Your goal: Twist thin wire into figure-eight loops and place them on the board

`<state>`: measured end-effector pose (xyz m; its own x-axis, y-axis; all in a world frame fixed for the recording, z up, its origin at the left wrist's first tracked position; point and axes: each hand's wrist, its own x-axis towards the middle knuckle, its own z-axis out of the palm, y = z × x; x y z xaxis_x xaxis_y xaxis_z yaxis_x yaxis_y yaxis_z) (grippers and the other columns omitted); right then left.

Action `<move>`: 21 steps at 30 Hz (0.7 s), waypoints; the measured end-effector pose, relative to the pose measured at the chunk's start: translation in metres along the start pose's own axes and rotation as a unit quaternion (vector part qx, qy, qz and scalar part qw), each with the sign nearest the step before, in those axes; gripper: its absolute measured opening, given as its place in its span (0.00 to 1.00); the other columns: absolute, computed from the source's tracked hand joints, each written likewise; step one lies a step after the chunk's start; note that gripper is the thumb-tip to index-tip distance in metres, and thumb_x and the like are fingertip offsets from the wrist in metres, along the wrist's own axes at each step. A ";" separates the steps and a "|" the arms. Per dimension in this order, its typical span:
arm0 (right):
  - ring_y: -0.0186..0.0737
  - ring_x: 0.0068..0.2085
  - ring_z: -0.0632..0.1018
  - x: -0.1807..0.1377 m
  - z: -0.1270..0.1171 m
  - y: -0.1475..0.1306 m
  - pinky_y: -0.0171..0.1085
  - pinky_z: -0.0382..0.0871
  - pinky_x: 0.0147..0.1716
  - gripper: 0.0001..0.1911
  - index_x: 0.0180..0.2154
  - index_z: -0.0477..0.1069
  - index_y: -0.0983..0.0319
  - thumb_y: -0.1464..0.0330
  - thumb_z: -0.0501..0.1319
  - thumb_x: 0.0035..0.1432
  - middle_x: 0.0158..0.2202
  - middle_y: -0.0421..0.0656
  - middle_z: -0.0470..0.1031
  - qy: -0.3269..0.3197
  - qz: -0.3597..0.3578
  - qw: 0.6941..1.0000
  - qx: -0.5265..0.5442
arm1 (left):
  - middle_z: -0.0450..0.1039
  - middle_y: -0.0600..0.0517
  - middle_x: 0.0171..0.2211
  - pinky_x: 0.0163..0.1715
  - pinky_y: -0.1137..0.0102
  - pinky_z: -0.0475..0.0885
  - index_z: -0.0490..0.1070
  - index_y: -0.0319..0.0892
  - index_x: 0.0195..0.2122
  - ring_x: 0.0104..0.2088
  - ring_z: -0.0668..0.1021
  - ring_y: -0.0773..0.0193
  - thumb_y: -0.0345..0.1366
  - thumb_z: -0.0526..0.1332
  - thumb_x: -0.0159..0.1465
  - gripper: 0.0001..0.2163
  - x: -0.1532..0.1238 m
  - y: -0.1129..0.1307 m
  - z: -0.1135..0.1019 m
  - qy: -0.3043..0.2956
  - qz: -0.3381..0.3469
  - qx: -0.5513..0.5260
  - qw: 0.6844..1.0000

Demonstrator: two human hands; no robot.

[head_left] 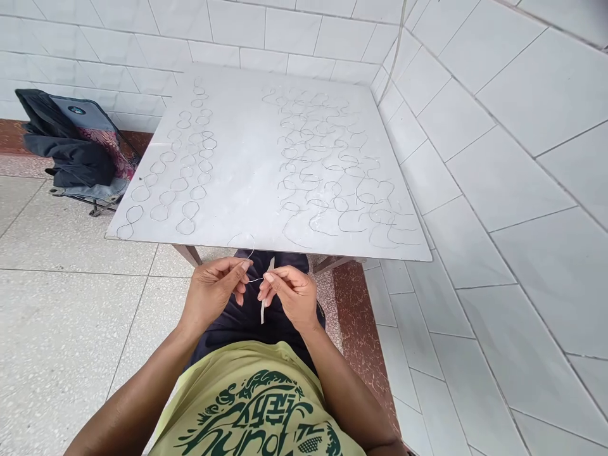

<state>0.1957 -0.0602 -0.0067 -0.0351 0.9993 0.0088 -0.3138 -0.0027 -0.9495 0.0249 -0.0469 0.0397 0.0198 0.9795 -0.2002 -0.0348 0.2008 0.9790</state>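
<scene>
Just past the table's front edge, my left hand (219, 284) pinches a thin wire (255, 279) between thumb and forefinger. One curved end of that wire rises over the table edge. My right hand (291, 292) pinches the same wire a short way to the right. A narrow pale strip (263, 311) passes behind or through the right fingers; how it is held I cannot tell. On the left of the white tabletop (242, 158) lie several wires bent into figure eights (189, 217). Several loose, wavy wires (351, 220) are spread over its right side.
A folding chair (61, 104) with dark cloth (78, 158) on it stands left of the table. White tiled walls (475, 190) close in behind and on the right. A cable (394, 57) runs down the corner. Table legs (187, 254) show below the front edge.
</scene>
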 end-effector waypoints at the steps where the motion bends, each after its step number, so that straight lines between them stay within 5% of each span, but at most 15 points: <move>1: 0.38 0.24 0.82 0.001 -0.001 0.001 0.33 0.74 0.19 0.10 0.36 0.78 0.62 0.61 0.69 0.65 0.28 0.42 0.81 -0.010 0.002 1.000 0.007 | 0.75 0.52 0.26 0.17 0.71 0.75 0.84 0.42 0.37 0.22 0.76 0.65 0.44 0.73 0.60 0.11 0.000 0.000 0.000 0.006 0.004 0.010 1.000; 6: 0.40 0.27 0.83 0.002 -0.012 0.005 0.33 0.72 0.18 0.18 0.46 0.76 0.63 0.54 0.61 0.70 0.30 0.43 0.81 -0.014 -0.009 0.997 0.070 | 0.74 0.53 0.24 0.18 0.73 0.72 0.83 0.42 0.35 0.19 0.74 0.68 0.43 0.69 0.64 0.10 0.004 0.011 -0.005 0.045 0.029 0.104 0.993; 10: 0.37 0.24 0.80 -0.007 -0.027 0.008 0.31 0.69 0.18 0.19 0.44 0.77 0.63 0.55 0.57 0.73 0.28 0.42 0.78 0.020 0.000 0.998 0.063 | 0.76 0.53 0.25 0.18 0.73 0.70 0.83 0.43 0.34 0.18 0.74 0.68 0.44 0.68 0.64 0.10 0.031 0.038 -0.013 0.053 0.054 0.188 0.979; 15: 0.33 0.20 0.76 -0.021 -0.048 0.034 0.30 0.66 0.17 0.22 0.36 0.76 0.63 0.51 0.60 0.70 0.23 0.40 0.75 0.050 0.060 0.997 -0.012 | 0.76 0.52 0.23 0.17 0.72 0.68 0.81 0.43 0.29 0.17 0.75 0.67 0.42 0.67 0.62 0.09 0.118 0.091 -0.020 0.054 0.136 0.289 0.946; 21: 0.32 0.17 0.73 -0.029 -0.083 0.096 0.29 0.58 0.14 0.30 0.31 0.74 0.63 0.41 0.63 0.60 0.21 0.39 0.74 0.153 0.129 0.977 -0.078 | 0.80 0.47 0.27 0.23 0.68 0.73 0.78 0.40 0.27 0.19 0.78 0.65 0.34 0.67 0.61 0.06 0.247 0.134 -0.008 0.074 0.121 0.309 0.940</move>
<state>0.2451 -0.0867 -0.1243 0.1979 0.9304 -0.3087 -0.1830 -0.2743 -0.9441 0.0174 0.2225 0.1212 -0.0553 0.9958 0.0736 0.5677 -0.0293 0.8227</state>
